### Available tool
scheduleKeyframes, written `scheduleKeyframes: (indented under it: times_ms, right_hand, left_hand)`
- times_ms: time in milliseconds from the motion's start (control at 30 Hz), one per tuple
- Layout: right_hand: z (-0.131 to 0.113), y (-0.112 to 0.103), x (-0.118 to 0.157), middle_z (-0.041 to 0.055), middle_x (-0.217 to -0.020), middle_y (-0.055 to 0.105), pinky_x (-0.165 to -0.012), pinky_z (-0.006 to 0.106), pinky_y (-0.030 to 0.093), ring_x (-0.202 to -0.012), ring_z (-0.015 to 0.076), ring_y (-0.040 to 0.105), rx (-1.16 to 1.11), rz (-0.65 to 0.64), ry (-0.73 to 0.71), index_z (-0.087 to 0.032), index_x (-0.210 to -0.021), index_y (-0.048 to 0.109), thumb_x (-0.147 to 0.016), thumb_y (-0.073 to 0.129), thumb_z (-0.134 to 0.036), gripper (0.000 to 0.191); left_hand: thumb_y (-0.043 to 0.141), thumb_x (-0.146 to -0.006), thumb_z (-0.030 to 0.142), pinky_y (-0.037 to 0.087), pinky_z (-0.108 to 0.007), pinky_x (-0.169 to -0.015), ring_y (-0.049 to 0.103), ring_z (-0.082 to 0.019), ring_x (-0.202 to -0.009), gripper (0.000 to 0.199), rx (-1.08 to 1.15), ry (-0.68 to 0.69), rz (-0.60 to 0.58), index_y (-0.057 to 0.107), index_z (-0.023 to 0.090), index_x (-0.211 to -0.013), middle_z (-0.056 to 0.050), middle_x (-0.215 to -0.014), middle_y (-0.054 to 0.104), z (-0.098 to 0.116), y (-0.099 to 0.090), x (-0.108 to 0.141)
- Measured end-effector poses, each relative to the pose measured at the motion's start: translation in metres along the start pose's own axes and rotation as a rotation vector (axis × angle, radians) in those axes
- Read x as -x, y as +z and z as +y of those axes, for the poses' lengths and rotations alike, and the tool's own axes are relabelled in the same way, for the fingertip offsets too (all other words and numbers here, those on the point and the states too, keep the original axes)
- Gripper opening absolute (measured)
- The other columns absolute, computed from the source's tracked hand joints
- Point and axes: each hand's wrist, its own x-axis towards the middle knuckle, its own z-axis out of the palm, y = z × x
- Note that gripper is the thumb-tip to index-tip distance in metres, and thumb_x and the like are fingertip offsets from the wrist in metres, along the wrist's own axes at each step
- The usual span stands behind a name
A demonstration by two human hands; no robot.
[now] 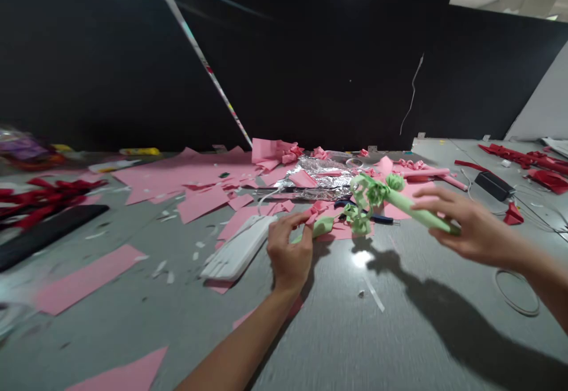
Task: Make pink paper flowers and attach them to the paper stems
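In the head view my right hand grips a light green rolled paper tube near its lower end. Curled green paper flowers sit at the tube's other end, tilted toward the left. Green curls hang down from them, close to a green paper piece. My left hand is closed on that green piece, and part of it shows on both sides of the fingers. A crumpled pink paper bit is at the left fingertips; whether it is held is unclear. Dark blue-handled pliers lie behind the green curls.
Left of my left hand is a white power strip. Pink paper sheets and crumpled foil cover the back. Red paper flowers lie far left. A black adapter and a ring are at right. A black wall stands behind.
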Motion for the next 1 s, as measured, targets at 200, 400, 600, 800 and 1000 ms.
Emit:
scheduleKeyframes:
  times_ms: [200, 400, 600, 800, 1000]
  right_hand:
    - [0.038, -0.040, -0.103, 0.0121, -0.146, 0.066, -0.100, 0.047, 0.062, -0.122, 0.0293, 0.071, 0.192, 0.212, -0.123, -0.019, -0.135, 0.072, -0.092, 0.064, -0.018, 0.043]
    - [0.099, -0.074, -0.153, 0.0113, -0.141, 0.071, -0.106, 0.048, 0.058, -0.124, 0.0315, 0.071, 0.420, 0.454, -0.064, -0.019, -0.136, 0.072, -0.085, 0.063, -0.009, 0.053]
    - [0.177, -0.089, -0.124, 0.0127, -0.142, 0.072, -0.106, 0.047, 0.055, -0.125, 0.0360, 0.069, 0.563, 0.562, 0.279, -0.018, -0.142, 0.070, -0.087, 0.066, -0.017, 0.055]
    - [0.238, -0.069, -0.062, 0.0153, -0.137, 0.074, -0.098, 0.043, 0.053, -0.117, 0.0354, 0.070, 0.605, 0.427, 0.665, -0.019, -0.141, 0.071, -0.091, 0.062, -0.018, 0.051]
    - [0.277, -0.048, -0.036, 0.0190, -0.122, 0.078, -0.091, 0.039, 0.053, -0.106, 0.0318, 0.071, 0.584, 0.396, 0.861, -0.016, -0.135, 0.075, -0.087, 0.063, -0.014, 0.049]
  left_hand:
    - [0.066, -0.096, 0.015, 0.053, -0.045, -0.091, 0.070, -0.026, -0.094, 0.013, 0.025, -0.013, -0.026, 0.074, 0.024, -0.101, -0.006, -0.099, 0.078, -0.001, 0.000, 0.000]
    - [0.068, -0.099, 0.020, 0.052, -0.047, -0.091, 0.071, -0.027, -0.095, 0.008, 0.043, -0.005, -0.043, 0.073, 0.024, -0.101, -0.006, -0.099, 0.078, -0.005, 0.001, 0.001]
    - [0.068, -0.098, 0.019, 0.052, -0.046, -0.094, 0.070, -0.027, -0.096, 0.009, 0.043, 0.014, -0.061, 0.074, 0.023, -0.102, -0.007, -0.101, 0.079, -0.007, 0.003, 0.002]
    - [0.068, -0.099, 0.021, 0.051, -0.044, -0.091, 0.069, -0.027, -0.093, 0.007, 0.039, 0.033, -0.080, 0.075, 0.022, -0.100, -0.006, -0.099, 0.079, -0.005, 0.002, 0.002]
    - [0.066, -0.098, 0.021, 0.051, -0.042, -0.090, 0.069, -0.026, -0.092, 0.009, 0.043, 0.041, -0.088, 0.074, 0.022, -0.100, -0.005, -0.096, 0.078, -0.004, 0.002, 0.001]
